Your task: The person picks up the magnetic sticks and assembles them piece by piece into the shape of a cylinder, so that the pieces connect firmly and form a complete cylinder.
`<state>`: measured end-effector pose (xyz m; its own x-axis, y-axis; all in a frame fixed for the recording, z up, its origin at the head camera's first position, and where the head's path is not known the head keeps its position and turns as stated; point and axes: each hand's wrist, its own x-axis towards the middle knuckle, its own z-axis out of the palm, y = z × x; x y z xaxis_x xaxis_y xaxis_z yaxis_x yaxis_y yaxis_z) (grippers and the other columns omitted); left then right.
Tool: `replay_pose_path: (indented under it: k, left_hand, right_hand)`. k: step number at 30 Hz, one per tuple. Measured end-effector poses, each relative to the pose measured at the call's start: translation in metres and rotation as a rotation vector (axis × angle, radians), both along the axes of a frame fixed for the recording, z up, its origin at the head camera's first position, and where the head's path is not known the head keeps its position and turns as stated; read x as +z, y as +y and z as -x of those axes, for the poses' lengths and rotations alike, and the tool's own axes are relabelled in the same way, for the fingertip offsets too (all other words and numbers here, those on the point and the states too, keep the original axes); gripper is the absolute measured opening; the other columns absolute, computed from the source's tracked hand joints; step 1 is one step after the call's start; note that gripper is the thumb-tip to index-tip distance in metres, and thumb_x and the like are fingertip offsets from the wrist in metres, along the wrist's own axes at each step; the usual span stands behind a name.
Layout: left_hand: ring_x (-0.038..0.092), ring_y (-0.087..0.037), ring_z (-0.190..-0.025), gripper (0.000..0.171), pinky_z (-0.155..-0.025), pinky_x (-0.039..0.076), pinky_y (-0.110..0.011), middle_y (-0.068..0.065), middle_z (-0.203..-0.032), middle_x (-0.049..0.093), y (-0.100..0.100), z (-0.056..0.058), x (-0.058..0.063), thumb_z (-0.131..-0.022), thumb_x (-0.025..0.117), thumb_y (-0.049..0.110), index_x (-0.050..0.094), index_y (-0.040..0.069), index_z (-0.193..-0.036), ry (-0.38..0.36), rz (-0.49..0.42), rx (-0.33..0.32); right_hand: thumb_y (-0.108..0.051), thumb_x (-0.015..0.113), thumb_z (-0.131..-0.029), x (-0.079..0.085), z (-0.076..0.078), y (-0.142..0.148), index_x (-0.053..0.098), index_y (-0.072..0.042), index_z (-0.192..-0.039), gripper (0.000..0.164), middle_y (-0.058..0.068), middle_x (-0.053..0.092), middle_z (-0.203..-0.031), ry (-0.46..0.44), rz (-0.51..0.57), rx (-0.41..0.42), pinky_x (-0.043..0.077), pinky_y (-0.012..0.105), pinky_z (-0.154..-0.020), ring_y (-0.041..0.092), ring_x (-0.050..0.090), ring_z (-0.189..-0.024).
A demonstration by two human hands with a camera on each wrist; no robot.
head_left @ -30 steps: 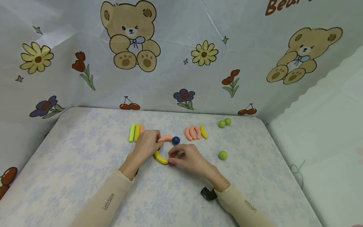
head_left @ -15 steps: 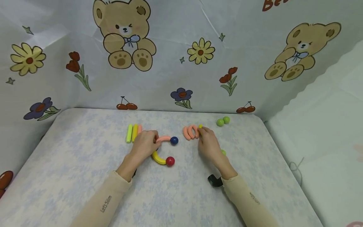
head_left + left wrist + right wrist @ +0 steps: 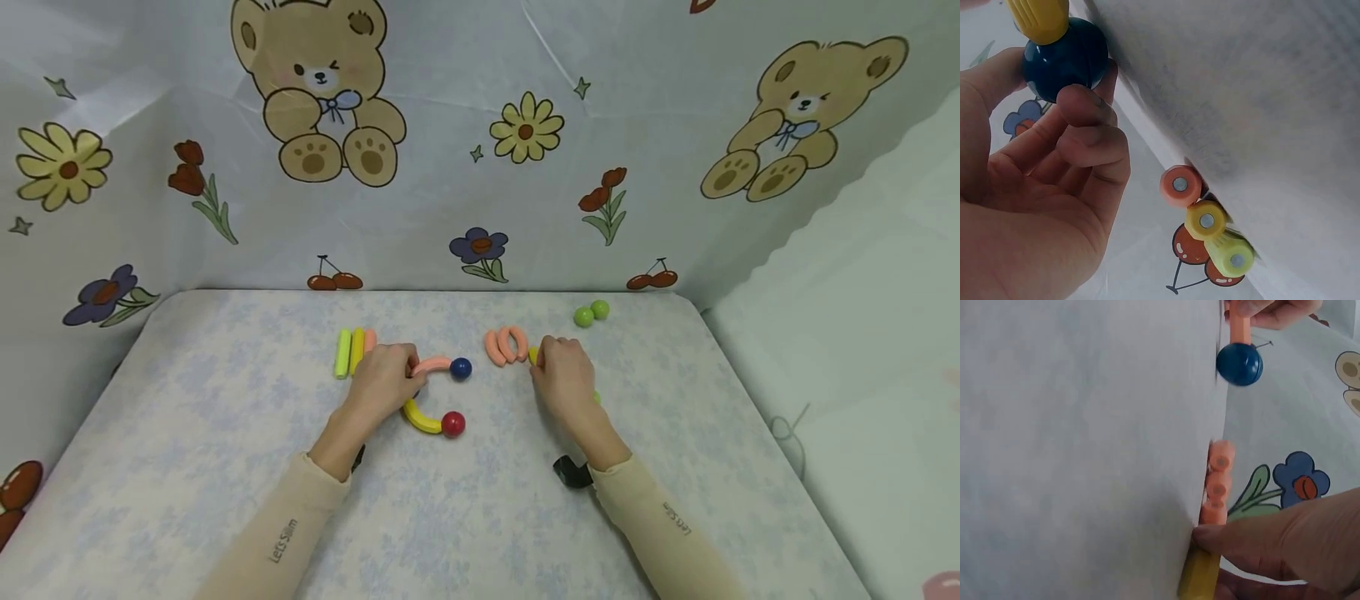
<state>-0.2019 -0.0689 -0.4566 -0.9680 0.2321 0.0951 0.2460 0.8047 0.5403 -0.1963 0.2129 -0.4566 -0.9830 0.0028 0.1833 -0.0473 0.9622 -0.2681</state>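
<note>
Away from the red ball [image 3: 453, 424] it held, the right hand [image 3: 566, 377] pinches a yellow arc [image 3: 1199, 577], the left [image 3: 381, 379] a blue ball [image 3: 1067, 59].

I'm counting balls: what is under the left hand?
The left hand grips a blue ball, with a yellow piece against it. It also covers one end of a pink piece; whether that meets the ball is hidden.

From the right hand [image 3: 564, 375], pink curved pieces [image 3: 505, 345] are blocking ten o'clock; bare tabletop [image 3: 663, 379] is stretching toward three.
</note>
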Motion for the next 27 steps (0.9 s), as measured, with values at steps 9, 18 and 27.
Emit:
replay_pose_path:
  k: [9,18,27]
  left_hand:
    - [0.052,-0.018,-0.059,0.022,-0.058,0.041,-0.03,-0.001,-0.063,0.057,0.0,0.0,0.001,-0.089,0.082,0.017,0.065,0.009,-0.077,0.017,0.015,0.007]
    - [0.052,-0.018,-0.058,0.023,-0.058,0.04,-0.03,-0.002,-0.063,0.056,0.0,0.002,0.002,-0.089,0.082,0.017,0.064,0.009,-0.076,0.016,0.035,-0.007]
    - [0.052,-0.019,-0.058,0.022,-0.059,0.04,-0.03,-0.002,-0.064,0.057,0.0,0.002,-0.001,-0.09,0.081,0.016,0.065,0.008,-0.077,0.01,0.037,-0.013]
  right_hand:
    - [-0.011,0.082,-0.086,0.026,-0.01,-0.01,0.066,-0.006,-0.092,0.019,0.005,0.07,-0.077,-0.151,0.315,0.127,0.049,0.029,-0.06,0.017,0.062,-0.065]
    - [-0.015,0.08,-0.092,0.013,-0.015,-0.029,0.066,-0.004,-0.107,0.024,0.008,0.078,-0.086,-0.476,0.797,0.222,0.057,0.031,-0.073,0.023,0.073,-0.08]
    - [-0.004,0.069,-0.101,-0.002,-0.016,-0.04,0.057,0.008,-0.118,0.024,0.017,0.076,-0.097,-0.614,1.111,0.202,0.064,0.041,-0.083,0.025,0.076,-0.08]
